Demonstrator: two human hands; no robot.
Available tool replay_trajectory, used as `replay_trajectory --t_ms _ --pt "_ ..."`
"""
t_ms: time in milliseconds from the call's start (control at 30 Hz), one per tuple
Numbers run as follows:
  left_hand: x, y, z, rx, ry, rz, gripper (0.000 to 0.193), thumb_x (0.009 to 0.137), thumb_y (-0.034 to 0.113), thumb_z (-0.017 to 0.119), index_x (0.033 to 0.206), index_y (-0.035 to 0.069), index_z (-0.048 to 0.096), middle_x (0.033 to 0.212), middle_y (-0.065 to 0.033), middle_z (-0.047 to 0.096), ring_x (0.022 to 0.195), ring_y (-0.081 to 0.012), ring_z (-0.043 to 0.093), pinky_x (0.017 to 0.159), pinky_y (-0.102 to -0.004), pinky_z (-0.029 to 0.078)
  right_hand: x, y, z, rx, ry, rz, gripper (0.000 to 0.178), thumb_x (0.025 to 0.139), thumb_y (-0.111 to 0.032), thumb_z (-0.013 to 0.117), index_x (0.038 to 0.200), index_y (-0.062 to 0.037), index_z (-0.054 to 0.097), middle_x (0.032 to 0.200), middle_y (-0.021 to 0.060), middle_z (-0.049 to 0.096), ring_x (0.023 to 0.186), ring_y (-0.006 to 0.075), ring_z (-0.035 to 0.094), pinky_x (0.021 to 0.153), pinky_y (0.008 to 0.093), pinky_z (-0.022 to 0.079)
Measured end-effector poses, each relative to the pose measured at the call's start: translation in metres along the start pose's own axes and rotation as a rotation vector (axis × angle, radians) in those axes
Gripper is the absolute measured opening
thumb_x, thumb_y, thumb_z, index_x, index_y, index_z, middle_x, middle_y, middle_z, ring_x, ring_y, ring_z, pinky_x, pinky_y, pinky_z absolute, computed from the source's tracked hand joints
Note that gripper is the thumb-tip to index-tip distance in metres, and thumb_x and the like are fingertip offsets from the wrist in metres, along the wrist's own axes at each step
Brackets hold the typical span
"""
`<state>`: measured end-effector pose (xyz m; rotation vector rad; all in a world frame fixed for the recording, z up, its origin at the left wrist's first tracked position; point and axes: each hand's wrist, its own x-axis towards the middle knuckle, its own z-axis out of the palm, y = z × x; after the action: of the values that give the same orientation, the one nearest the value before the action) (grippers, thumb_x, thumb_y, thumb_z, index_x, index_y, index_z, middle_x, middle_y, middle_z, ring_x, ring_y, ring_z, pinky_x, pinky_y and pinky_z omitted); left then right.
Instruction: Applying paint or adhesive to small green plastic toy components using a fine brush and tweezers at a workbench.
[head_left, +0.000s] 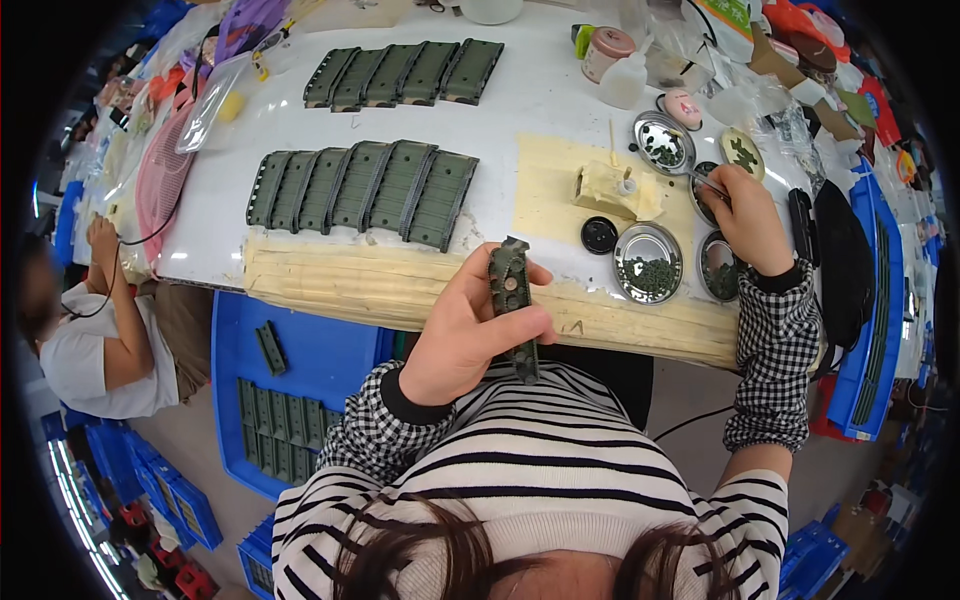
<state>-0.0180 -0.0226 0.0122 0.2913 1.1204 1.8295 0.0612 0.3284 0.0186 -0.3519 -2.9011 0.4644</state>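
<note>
Clock centred on the green part (511,285), 12 toward the far side of the white table (545,90). The part stands lengthwise, roughly 12 to 6, in front of the near table edge. Appearance: long, narrow, dark olive green; surface lumpy, with raised relief and dark recesses; one small, round, pale brownish spot on the upper half; outline uneven at the upper end. Finer detail too small to resolve. Left hand (462,325) grips it, thumb laid across its lower half, fingers behind. Right hand (750,220), between 2 and 3 o'clock, is closed on a slim metal tool (708,183), which points up-left to the lower-right rim of the upper silver dish (652,121); whether the tip touches cannot be told. That dish, between 1 and 2, holds small dark green bits. Lower silver dish (648,237), near 3, holds a heap of similar bits. Pale block (600,190) between 1 and 2. Ribbed green panels (360,190) in a row at 10. Blue tray (228,400) at 8, with more green pieces inside.
</note>
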Motion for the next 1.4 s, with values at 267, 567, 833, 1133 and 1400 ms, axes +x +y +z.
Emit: replay_trajectory --t_ms 267,567,833,1133,1400 --pt "0.005 0.000 0.007 -0.077 0.057 -0.007 0.047 0.094 0.009 0.063 0.132 0.000 0.037 0.104 -0.0178 0.065 0.092 -0.0234 0.068 0.084 -0.0359 0.057 -0.008 -0.002 -0.011 0.119 0.202 -0.050 0.015 0.087 -0.001 0.062 0.102 0.0009 0.059 0.089 0.0194 0.065 0.077 0.0360 0.064 0.066 0.0395 0.048" --pt "0.008 -0.013 0.001 0.255 -0.052 0.175 0.038 0.096 0.001 0.055 0.131 -0.002 0.040 0.119 -0.0176 0.063 0.107 -0.0211 0.064 0.092 -0.0329 0.053 -0.065 -0.141 -0.019 0.411 0.281 -0.106 0.020 0.074 0.010 0.073 0.091 -0.0009 0.070 0.080 0.0082 0.068 0.062 0.0142 0.058 0.053 0.0241 0.040" --pt "0.002 -0.011 0.001 0.331 -0.091 0.194 0.037 0.094 -0.001 0.058 0.128 -0.003 0.043 0.118 -0.0151 0.063 0.107 -0.0173 0.062 0.094 -0.0305 0.051 -0.055 -0.157 0.017 0.687 0.221 -0.112 0.022 0.073 0.007 0.077 0.091 -0.0012 0.068 0.084 0.0035 0.063 0.055 0.0073 0.041 0.048 0.0223 0.033" --pt "-0.001 -0.013 0.006 0.458 -0.079 0.183 0.033 0.093 -0.001 0.060 0.123 -0.004 0.048 0.113 -0.0094 0.062 0.105 -0.0122 0.060 0.090 -0.0260 0.049 -0.052 -0.155 0.020 0.592 0.207 -0.209 0.022 0.073 0.006 0.075 0.092 -0.0006 0.067 0.085 0.0081 0.062 0.067 0.0196 0.058 0.055 0.0273 0.045" --pt "-0.001 -0.015 0.008 0.638 0.020 0.312 0.033 0.088 0.006 0.068 0.117 -0.001 0.055 0.089 -0.0125 0.063 0.075 -0.0154 0.059 0.068 -0.0274 0.049 -0.054 -0.156 0.018 0.457 0.242 -0.250 0.023 0.071 0.006 0.075 0.092 -0.0010 0.066 0.085 0.0094 0.060 0.069 0.0236 0.062 0.059 0.0302 0.050"
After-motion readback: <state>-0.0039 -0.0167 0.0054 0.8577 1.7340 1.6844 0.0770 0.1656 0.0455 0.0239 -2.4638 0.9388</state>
